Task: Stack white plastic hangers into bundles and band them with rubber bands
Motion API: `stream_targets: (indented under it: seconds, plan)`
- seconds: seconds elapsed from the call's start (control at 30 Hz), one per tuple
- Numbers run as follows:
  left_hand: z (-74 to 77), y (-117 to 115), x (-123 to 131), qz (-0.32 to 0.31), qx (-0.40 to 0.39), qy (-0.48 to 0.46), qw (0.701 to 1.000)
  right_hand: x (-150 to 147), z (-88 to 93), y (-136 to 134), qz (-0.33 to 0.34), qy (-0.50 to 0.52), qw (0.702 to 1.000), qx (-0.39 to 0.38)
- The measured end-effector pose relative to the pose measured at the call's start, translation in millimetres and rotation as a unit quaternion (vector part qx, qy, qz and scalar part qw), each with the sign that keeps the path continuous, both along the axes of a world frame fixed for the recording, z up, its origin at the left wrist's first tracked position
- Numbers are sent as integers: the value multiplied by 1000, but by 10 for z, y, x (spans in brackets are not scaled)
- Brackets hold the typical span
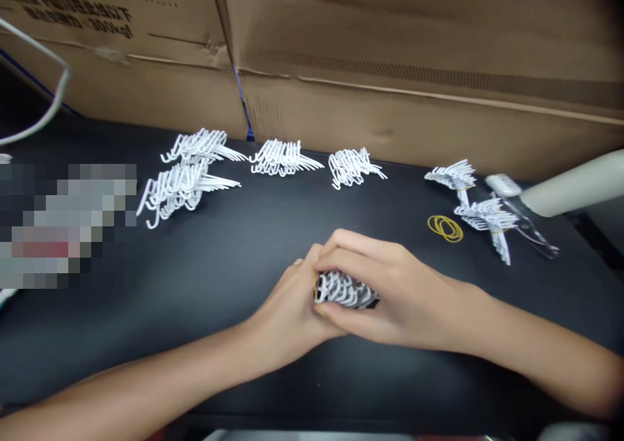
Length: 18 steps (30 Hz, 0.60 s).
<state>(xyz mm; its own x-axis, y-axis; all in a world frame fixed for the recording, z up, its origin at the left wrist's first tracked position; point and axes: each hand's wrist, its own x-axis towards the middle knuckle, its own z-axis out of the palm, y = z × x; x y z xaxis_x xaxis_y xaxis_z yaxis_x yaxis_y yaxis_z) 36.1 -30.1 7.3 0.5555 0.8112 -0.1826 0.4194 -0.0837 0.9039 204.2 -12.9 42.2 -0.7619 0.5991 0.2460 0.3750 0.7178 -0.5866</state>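
Hooks (171, 188) lie in piles, apparently for easy reach; left hand (295, 298) and right hand (402, 291) hold their fingers closed around a hook bundle (341, 290) over the surface (219, 252), seemingly to keep it compact; rightward, yellow bands (446, 228) sit near banded bundles (487, 215).

A hand-packing station, most likely in a workshop or storeroom.
Large corrugated cardboard boxes (414, 25), one stamped with shipping-style lettering (80, 15), stand like a wall along the back of a plain dark table (234, 252). Matching white bent-wire hooks (277, 158) lie there in sorted piles, with loose yellow elastic bands (445, 229) near banded bundles (490, 216) at the right, which suggests small goods handled in batches; whether it belongs to a factory or a shop cannot be told.
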Motion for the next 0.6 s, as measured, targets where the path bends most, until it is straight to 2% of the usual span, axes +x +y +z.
stream_targets:
  seconds: [0.2,0.33,0.47,0.6]
  plan:
    - [-2,-5,-8,28,-2,-31,999,-13,19,21,-10,-58,994,-88]
    - [33,11,4,50,-24,-61,997,136,83,90,-5,-65,990,-121]
    - [64,45,0,71,-65,-47,994,373,240,180,-13,-94,992,-87]
    - [80,91,-15,101,-113,-100,983,493,324,212,-43,-73,996,-24]
